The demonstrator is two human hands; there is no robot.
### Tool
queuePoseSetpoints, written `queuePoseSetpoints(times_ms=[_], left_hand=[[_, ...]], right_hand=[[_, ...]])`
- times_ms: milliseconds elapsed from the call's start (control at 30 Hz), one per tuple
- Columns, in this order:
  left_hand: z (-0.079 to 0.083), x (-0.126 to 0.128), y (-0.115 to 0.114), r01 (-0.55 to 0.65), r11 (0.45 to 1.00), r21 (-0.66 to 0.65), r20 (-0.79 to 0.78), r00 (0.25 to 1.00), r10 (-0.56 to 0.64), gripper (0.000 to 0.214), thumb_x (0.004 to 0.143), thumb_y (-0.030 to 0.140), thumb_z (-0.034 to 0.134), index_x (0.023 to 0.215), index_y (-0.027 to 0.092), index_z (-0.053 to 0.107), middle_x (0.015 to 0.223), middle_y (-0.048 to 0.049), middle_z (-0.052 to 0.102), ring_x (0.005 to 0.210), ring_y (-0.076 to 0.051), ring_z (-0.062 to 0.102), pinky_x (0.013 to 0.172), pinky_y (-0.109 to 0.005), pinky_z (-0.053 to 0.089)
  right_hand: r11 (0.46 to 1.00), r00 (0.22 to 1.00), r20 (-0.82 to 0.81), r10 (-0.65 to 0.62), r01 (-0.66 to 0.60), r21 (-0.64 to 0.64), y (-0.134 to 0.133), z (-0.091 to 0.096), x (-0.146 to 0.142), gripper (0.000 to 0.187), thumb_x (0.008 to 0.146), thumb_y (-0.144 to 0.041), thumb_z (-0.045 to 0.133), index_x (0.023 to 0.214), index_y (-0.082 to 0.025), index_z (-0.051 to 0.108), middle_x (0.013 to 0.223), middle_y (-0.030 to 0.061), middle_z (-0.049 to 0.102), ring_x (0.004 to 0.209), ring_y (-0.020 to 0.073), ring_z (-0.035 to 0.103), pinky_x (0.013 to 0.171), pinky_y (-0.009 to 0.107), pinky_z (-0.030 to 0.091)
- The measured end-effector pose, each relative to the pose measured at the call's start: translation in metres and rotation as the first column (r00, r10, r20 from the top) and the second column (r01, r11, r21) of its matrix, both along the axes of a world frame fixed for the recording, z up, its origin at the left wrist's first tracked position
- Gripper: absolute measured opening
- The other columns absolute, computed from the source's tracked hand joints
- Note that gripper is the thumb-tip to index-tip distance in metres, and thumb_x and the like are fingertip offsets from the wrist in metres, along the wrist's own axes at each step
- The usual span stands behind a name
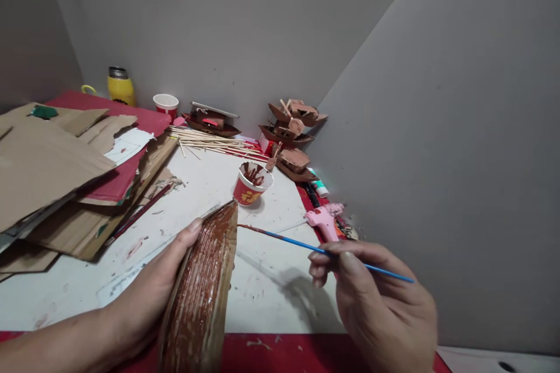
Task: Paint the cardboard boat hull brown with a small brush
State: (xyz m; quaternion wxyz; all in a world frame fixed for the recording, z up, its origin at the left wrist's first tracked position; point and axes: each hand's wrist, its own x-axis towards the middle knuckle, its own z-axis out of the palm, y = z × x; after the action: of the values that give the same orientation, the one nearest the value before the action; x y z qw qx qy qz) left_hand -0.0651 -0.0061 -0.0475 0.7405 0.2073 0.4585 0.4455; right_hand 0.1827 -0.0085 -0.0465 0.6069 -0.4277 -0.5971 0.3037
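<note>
My left hand point(161, 282) grips a cardboard model boat point(203, 280) by its left side, thumb near the pointed end. Wet brown paint covers most of its ridged surface, while bare cardboard shows along the right edge. Pinched in my right hand point(376, 297) is a thin blue paintbrush point(301, 243). Its brown-stained tip meets or nearly meets the boat's right edge near the point. Just beyond the boat stands a red and white paper cup point(248, 189), its inside smeared with brown paint.
Cardboard sheets point(52, 157) are piled at the left. Thin wooden sticks point(210, 143) lie at the back, near brown model boats point(295, 163), another paper cup point(165, 104) and a yellow bottle point(121, 88). A pink glue gun point(326, 218) lies at the right by the grey wall.
</note>
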Motion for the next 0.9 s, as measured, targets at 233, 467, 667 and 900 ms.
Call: queuePoseSetpoints(times_ms=[233,467,667,900], left_hand=[[-0.007,0.001,-0.001,-0.044,0.999,-0.008,-0.101,0.994,0.043,0.049,0.084,0.055,0.067,0.123,0.025,0.069,0.118,-0.0014,0.075,0.122,-0.026,0.062,0.103,-0.032,0.046],[-0.004,0.001,-0.002,0.001,1.0,0.031,-0.068,0.998,0.001,0.048,0.087,0.054,0.064,0.124,0.023,0.069,0.123,-0.0034,0.073,0.13,-0.029,0.055,0.112,-0.038,0.039],[-0.012,-0.001,-0.004,-0.002,0.995,0.104,-0.083,0.997,0.011,0.042,0.09,0.053,0.061,0.124,0.03,0.069,0.145,0.0058,0.055,0.144,-0.023,0.037,0.121,-0.03,0.024],[-0.019,-0.003,-0.005,0.02,0.993,0.118,-0.066,0.998,-0.012,0.04,0.092,0.051,0.058,0.123,0.03,0.07,0.14,0.0062,0.059,0.143,-0.023,0.04,0.116,-0.028,0.034]], right_hand=[[0.997,0.998,0.058,0.009,-0.013,0.071,0.001,-0.001,-0.002,0.011,0.096,-0.021,0.062,0.099,-0.023,0.073,0.082,0.0022,0.073,0.071,0.0122,0.069,0.06,0.02,0.06],[0.996,0.987,0.158,0.028,-0.041,0.079,-0.002,-0.001,-0.002,0.012,0.097,-0.019,0.061,0.1,-0.024,0.071,0.083,0.0017,0.073,0.071,0.0118,0.07,0.062,0.019,0.06],[0.989,0.948,0.29,0.131,-0.143,0.023,-0.011,0.007,-0.002,0.013,0.098,-0.023,0.059,0.093,-0.024,0.07,0.078,0.001,0.07,0.066,0.0116,0.068,0.062,0.018,0.059],[0.99,0.98,0.197,-0.037,0.01,0.139,-0.013,0.004,-0.007,0.013,0.097,-0.023,0.06,0.101,-0.026,0.073,0.087,0.0014,0.072,0.069,0.0124,0.069,0.065,0.023,0.059]])
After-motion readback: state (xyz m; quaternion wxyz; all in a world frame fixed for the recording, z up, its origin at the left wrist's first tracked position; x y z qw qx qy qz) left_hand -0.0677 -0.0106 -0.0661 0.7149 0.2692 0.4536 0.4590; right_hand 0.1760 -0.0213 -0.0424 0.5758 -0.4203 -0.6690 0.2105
